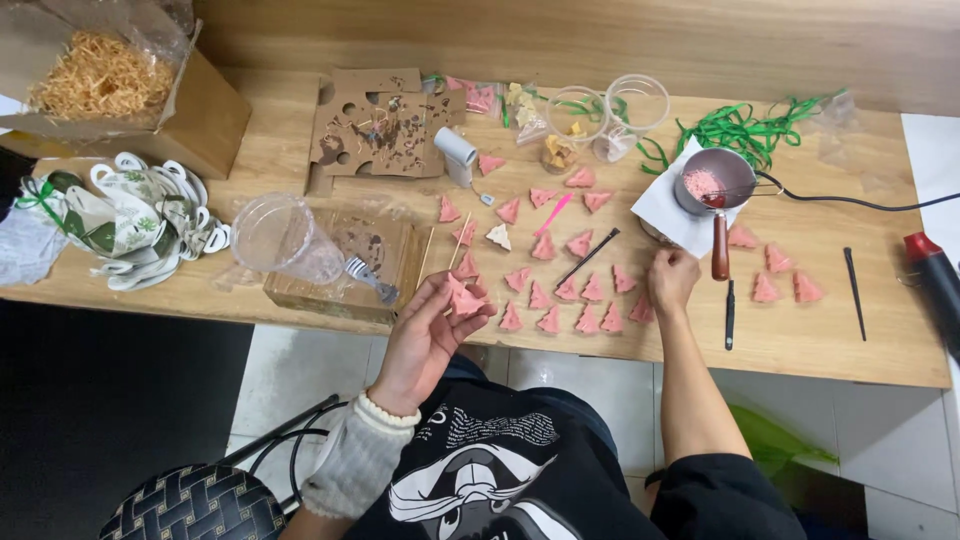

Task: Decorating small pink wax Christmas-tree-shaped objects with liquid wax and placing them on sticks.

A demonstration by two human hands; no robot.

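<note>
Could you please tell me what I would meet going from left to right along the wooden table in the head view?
Box of straw-like shreds → clear plastic cup lying on its side → left hand holding a pink tree-shaped piece → right hand → small metal pot → red-tipped tool.

Even, soft overhead light, moderately bright on wooden table [860, 340]; no hard shadows, only faint dark edge under left hand [432, 325] and right hand [670, 280]. Floor at lower left falls into deep shade, detail lost. Small glare on clear plastic cups [610, 105] and plastic bag [110, 40] at top left. Metal pot [715, 180] shows dull sheen. Wide-angle bend: table edge bows, corners stretch. Focus fair at centre; small pink pieces [560, 290] slightly soft, far edges softer. Mild compression noise in dark areas.
</note>
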